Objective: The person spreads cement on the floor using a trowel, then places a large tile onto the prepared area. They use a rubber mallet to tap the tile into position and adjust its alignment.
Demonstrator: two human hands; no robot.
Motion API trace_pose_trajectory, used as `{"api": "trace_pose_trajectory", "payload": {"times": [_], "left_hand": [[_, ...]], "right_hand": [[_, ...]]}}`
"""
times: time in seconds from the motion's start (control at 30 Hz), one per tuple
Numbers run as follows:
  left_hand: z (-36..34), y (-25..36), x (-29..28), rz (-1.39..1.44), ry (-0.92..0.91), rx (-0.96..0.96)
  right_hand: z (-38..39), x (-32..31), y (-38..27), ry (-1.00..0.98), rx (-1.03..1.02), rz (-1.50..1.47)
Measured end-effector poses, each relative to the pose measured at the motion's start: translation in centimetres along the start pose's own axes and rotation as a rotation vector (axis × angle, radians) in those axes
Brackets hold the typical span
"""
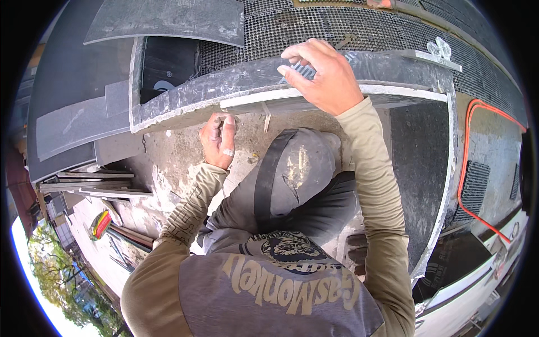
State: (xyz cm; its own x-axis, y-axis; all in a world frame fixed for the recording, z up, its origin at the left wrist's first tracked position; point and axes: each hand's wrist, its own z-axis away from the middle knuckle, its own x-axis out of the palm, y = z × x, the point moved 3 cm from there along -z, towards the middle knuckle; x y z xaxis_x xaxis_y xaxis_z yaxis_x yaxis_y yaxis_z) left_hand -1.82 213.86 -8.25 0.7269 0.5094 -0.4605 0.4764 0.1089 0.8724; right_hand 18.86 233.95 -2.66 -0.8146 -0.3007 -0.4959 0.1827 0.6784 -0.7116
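A long dark grey board [191, 85] with a pale, rough edge crosses in front of me. Along part of that edge runs a white strip [252, 100]. My left hand [218, 139] is closed in a fist just below the edge, thumb on top; whatever its fingers hold, if anything, is hidden. Over the board's middle hangs my right hand [325, 76], fingers curved, thumb apart from them, nothing visible between. White smears mark the left hand. A thin pale sliver [266, 121] hangs below the board between the hands. My bent knee [300, 168] is close beneath it.
Black gridded mats [269, 35] lie beyond the board. Another grey sheet [174, 19] lies at far left, with stacked boards [92, 184] nearer on the left. A dark panel [418, 168] adjoins at right, beside an orange hose [467, 140]. Crumpled clear plastic [439, 49] sits at far right.
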Motion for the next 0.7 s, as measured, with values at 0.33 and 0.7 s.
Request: {"api": "trace_pose_trajectory", "payload": {"times": [0.33, 0.7], "left_hand": [[7.5, -31.9, 11.8, -0.552, -0.305, -0.432], [4.4, -33.5, 18.2, -0.472, -0.022, -0.578]], "right_hand": [[-3.6, 16.0, -3.2, -0.867, -0.325, 0.321], [-3.2, 17.3, -2.6, -0.924, -0.32, 0.327]]}}
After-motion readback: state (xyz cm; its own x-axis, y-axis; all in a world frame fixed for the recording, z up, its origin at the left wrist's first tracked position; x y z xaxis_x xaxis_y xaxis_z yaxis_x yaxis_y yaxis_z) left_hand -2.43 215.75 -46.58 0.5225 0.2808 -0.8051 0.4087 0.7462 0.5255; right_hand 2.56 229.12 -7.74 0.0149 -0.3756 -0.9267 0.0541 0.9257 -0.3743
